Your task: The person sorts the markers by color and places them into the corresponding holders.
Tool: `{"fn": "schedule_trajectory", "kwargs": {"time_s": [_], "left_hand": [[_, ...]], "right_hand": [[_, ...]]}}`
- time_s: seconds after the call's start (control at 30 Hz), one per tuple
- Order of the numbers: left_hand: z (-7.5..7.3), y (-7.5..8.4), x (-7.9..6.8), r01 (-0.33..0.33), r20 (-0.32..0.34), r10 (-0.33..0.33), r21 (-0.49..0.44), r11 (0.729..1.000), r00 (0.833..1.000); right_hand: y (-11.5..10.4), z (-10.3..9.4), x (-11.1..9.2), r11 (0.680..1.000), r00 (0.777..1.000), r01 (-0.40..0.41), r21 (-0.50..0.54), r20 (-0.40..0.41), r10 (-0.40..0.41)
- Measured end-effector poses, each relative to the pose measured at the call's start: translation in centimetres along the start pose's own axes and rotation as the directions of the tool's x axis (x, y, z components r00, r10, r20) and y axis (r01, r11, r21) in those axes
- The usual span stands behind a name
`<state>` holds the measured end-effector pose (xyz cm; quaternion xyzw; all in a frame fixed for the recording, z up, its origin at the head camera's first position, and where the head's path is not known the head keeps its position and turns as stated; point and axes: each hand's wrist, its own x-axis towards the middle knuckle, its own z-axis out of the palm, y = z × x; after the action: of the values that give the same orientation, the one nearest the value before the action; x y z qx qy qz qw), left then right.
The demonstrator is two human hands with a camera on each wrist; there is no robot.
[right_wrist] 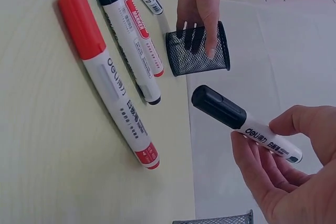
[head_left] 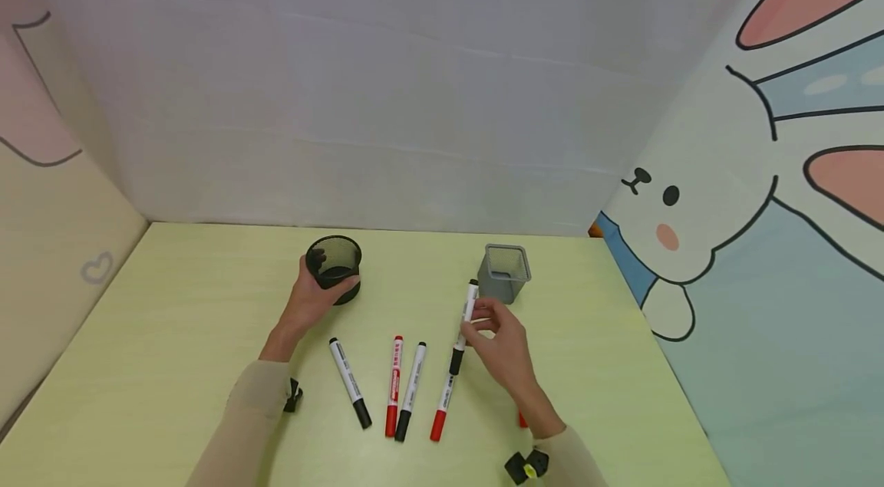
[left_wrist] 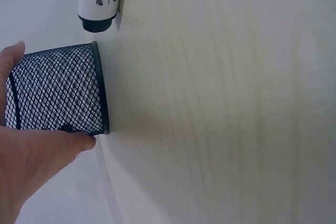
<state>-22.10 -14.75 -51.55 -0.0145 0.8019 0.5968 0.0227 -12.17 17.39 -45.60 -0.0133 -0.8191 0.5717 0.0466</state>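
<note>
My left hand (head_left: 309, 307) grips a round black mesh pen cup (head_left: 338, 251) from the side; its wire wall (left_wrist: 58, 87) shows between thumb and fingers in the left wrist view. Whether the cup's base touches the table cannot be told. My right hand (head_left: 506, 349) pinches a white marker with a black cap (right_wrist: 220, 108) between thumb and fingers, cap end toward me. That marker is just left of a square grey mesh pen holder (head_left: 504, 287). Below it in the head view lies a white marker with a red cap (head_left: 442, 406), partly covered from sight.
More markers lie on the pale table (head_left: 221, 303): a black-capped one (head_left: 347, 372) at left, then a red-labelled one (head_left: 394, 380) beside another black-capped one (head_left: 413, 383). A red tip (head_left: 522, 420) shows by my right wrist. White sheeting (head_left: 414, 88) hangs behind.
</note>
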Motion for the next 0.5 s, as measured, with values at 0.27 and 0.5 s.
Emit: {"fn": "schedule_trajectory", "kwargs": {"time_s": [0.27, 0.5], "left_hand": [[0.0, -0.5, 0.2, -0.015, 0.008, 0.015, -0.024, 1.0, 1.0], [-0.1, -0.6, 0.6, -0.017, 0.019, 0.017, -0.022, 1.0, 1.0]], "right_hand": [[-4.0, 1.4, 0.9, 0.996, 0.999, 0.041, 0.079, 0.001, -0.041], [-3.9, 2.5, 2.5, 0.99, 0.996, 0.087, 0.108, -0.001, -0.087]]}}
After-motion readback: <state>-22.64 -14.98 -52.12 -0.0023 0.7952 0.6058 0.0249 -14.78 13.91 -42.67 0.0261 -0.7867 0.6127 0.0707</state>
